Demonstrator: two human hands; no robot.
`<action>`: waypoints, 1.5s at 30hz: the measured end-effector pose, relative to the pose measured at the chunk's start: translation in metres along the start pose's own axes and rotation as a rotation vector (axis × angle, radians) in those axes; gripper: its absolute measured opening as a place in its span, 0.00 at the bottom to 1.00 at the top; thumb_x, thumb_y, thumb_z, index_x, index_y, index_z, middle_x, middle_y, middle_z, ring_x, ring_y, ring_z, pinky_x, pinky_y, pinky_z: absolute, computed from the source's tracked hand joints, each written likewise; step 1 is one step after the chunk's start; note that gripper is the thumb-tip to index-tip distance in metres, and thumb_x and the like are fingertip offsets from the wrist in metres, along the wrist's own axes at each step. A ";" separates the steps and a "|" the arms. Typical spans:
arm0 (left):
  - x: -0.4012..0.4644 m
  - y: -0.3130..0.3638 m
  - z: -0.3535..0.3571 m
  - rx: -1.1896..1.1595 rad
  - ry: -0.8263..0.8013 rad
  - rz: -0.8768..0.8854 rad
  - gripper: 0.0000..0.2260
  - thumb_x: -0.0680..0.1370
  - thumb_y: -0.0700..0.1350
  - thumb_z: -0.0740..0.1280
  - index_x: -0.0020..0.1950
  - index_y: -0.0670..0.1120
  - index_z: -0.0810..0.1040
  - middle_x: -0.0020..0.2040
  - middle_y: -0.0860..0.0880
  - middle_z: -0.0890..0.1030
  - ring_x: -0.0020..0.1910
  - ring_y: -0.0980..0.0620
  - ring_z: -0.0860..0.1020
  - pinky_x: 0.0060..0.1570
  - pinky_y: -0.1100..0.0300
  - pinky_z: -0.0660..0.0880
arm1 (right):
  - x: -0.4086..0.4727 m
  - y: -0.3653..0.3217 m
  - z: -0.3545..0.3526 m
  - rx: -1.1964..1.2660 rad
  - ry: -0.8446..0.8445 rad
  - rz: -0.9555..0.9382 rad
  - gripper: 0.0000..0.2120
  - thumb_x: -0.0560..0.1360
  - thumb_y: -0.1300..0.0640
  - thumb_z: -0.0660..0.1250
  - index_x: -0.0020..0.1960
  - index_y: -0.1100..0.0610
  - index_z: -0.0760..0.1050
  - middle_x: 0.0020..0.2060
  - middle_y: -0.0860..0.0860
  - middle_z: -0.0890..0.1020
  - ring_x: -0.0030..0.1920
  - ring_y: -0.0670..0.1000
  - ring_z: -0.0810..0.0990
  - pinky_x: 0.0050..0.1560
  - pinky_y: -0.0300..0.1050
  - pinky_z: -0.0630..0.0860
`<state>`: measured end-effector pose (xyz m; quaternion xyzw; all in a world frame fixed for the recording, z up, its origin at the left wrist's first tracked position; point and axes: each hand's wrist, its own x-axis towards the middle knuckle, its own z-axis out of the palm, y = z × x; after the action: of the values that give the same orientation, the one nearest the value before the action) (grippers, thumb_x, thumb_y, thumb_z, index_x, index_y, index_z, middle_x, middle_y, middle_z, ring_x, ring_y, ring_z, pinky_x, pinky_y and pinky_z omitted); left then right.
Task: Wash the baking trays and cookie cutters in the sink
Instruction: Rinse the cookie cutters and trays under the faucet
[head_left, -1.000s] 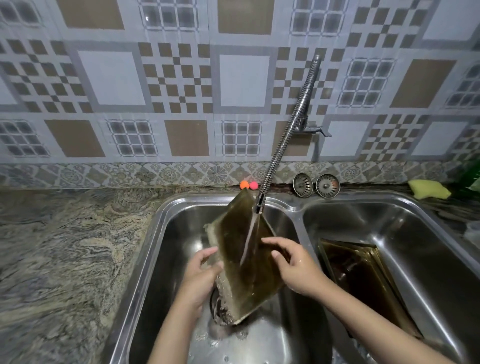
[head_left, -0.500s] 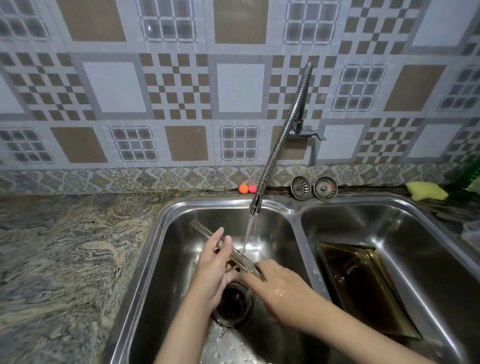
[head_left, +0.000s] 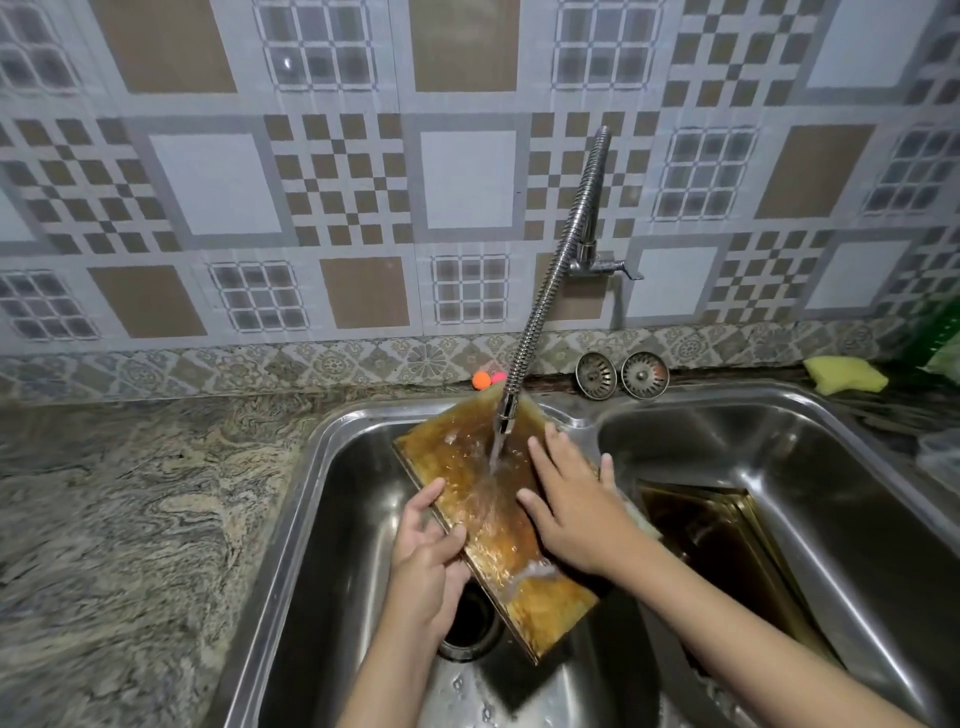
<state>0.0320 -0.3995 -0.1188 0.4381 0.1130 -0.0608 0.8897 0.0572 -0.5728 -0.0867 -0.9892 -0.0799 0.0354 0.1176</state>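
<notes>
Head view: golden baking tray held tilted over the left basin of the double sink, far corner raised toward the wall, near corner hanging low just above the drain. Water stream from the flexible faucet striking the upper half of the tray and running down its face.

Left hand gripping the tray's left edge, thumb on the wet upper face, fingers curled around the rim and mostly hidden beneath. Right hand laid flat on the tray's right half, fingers straight and spread, palm pressing down; forearm crossing above the divider. Second tray lying aslant in the right basin. No cookie cutters visible.

Likely hazards, as judgement: slip of the wet metal rim out of the one-handed left grip, with the low corner dropping onto the drain; splash over the sink's front lip from water deflected by the steep tilt; knock of the raised corner against the faucet nozzle, very close above it; scrape of the right palm against the tray's thin edge under hard pressure. Yellow sponge on the counter behind the right basin, well apart from both hands.
</notes>
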 end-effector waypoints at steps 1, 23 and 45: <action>0.000 -0.004 0.001 0.032 -0.024 0.005 0.25 0.75 0.24 0.57 0.58 0.51 0.76 0.60 0.41 0.77 0.48 0.46 0.77 0.50 0.44 0.74 | 0.004 -0.003 0.000 0.004 0.032 0.032 0.31 0.81 0.43 0.46 0.78 0.53 0.39 0.77 0.51 0.36 0.76 0.51 0.35 0.72 0.62 0.36; 0.003 0.038 -0.014 0.094 0.093 0.175 0.23 0.77 0.28 0.58 0.64 0.52 0.73 0.56 0.44 0.74 0.37 0.59 0.72 0.29 0.70 0.71 | -0.030 -0.004 0.041 0.241 -0.057 -0.345 0.30 0.78 0.38 0.42 0.77 0.46 0.40 0.75 0.40 0.38 0.75 0.40 0.35 0.76 0.52 0.37; -0.002 0.011 -0.021 -0.133 0.068 -0.088 0.19 0.77 0.26 0.53 0.60 0.43 0.73 0.55 0.39 0.78 0.45 0.48 0.80 0.35 0.59 0.81 | 0.015 -0.033 0.016 0.074 -0.130 -0.521 0.25 0.82 0.49 0.53 0.77 0.51 0.54 0.77 0.45 0.52 0.77 0.43 0.46 0.73 0.50 0.40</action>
<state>0.0297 -0.3761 -0.1223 0.3747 0.1658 -0.0773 0.9089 0.0656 -0.5347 -0.0953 -0.9259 -0.3380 0.0701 0.1532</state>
